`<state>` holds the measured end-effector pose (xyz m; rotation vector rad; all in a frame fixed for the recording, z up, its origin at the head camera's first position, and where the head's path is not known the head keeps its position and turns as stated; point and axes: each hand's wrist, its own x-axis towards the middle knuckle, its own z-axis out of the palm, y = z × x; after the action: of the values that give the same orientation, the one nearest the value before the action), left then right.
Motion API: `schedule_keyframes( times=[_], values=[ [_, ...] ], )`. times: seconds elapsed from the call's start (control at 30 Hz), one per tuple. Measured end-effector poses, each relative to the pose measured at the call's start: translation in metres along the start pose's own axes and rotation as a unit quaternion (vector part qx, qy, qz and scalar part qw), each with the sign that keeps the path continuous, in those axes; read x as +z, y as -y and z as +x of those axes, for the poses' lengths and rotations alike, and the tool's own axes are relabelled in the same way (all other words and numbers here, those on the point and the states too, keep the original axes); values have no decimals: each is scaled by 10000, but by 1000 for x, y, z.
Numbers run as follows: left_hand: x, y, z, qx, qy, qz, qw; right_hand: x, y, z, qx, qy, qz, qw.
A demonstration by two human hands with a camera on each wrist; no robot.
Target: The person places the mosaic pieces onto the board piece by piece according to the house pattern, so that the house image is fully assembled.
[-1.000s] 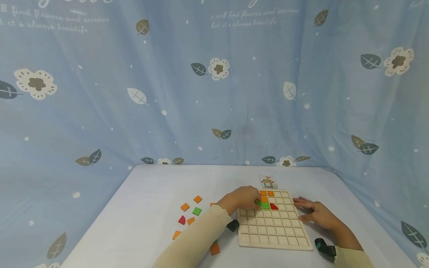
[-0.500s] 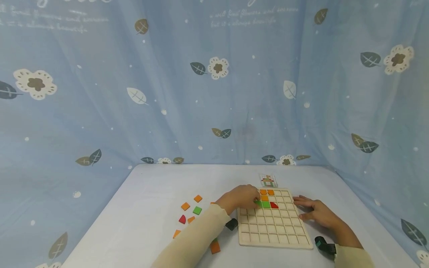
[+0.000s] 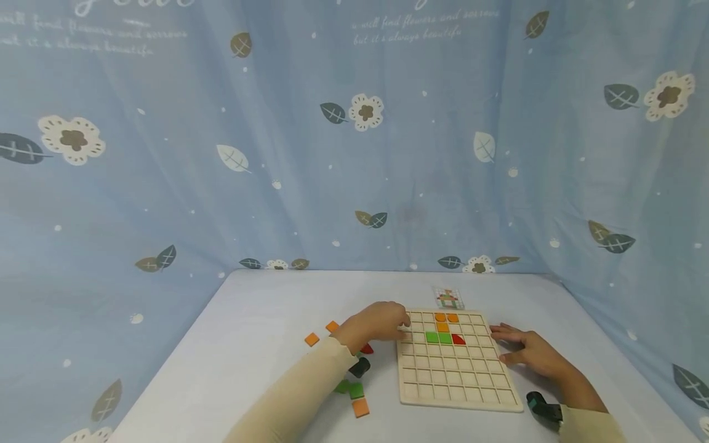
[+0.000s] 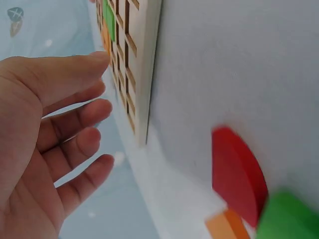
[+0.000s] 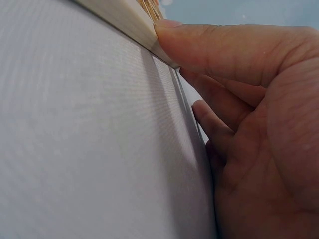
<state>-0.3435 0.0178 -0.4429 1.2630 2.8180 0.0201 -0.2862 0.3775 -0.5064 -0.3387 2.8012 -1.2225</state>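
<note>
A wooden grid board (image 3: 460, 394) lies on the white table, holding two orange round pieces (image 3: 447, 317), an orange square (image 3: 443, 327), two green squares (image 3: 438, 338) and a red quarter piece (image 3: 458, 339). My left hand (image 3: 376, 323) is over the board's upper left edge; in the left wrist view the hand (image 4: 55, 114) has its fingers loosely bent with nothing between them. At the board's right edge rests my right hand (image 3: 532, 352), fingers spread; in the right wrist view its thumb (image 5: 214, 47) touches the board's side (image 5: 134, 22).
Left of the board lie loose pieces: orange squares (image 3: 312, 339), green pieces (image 3: 356, 390) and a red one (image 3: 367, 349), some partly behind the left arm. Behind the board is a small pattern card (image 3: 448, 298). A blue patterned curtain (image 3: 299, 203) hangs beyond the table.
My left hand has moved left, off the green squares, and its fingers have opened; both green squares now show fully beside the red piece. My right hand stays at the board's edge.
</note>
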Motion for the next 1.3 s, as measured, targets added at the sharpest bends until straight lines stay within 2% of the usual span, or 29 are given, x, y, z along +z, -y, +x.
schedule_keyframes(
  times=[0.27,0.47,0.63,0.8,1.1,1.3],
  values=[
    [-8,3,-27,98,59,286,9995,1,-1,0,-61,-2,145,9999],
    [-3,12,-45,-107,189,420,9989,2,-4,3,-20,62,238,9997],
    [2,21,-58,-203,107,433,9988,1,-3,3,-28,-13,115,9999],
    [4,25,-70,-301,152,356,9988,0,-2,1,2,-7,134,9999],
    [8,24,-80,-423,148,149,9989,0,-2,0,123,16,73,9999],
    [7,23,-83,-302,90,182,9993,0,-1,1,30,36,84,10000]
  ],
)
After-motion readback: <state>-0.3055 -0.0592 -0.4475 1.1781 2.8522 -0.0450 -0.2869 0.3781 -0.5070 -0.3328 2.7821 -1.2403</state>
